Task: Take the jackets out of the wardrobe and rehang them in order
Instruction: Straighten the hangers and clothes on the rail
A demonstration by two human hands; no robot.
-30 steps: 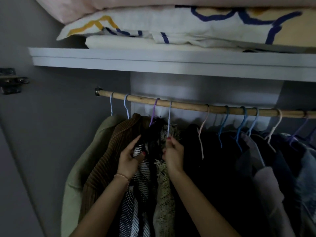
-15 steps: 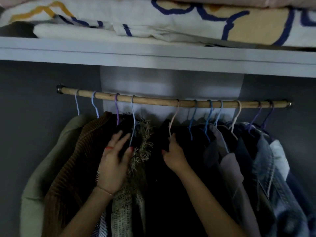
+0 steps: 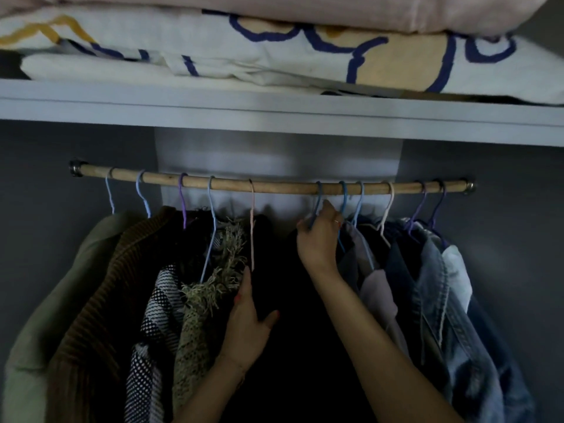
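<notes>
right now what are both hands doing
Left hand: open, straight fingers pressing the black jacket.
Right hand: fingers curled around the blue hanger.

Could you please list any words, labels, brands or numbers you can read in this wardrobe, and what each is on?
None can be read.
The bedding on the shelf carries only blue and yellow loops, no letters.
The jackets and hangers show no legible tag in this dim light.
</notes>
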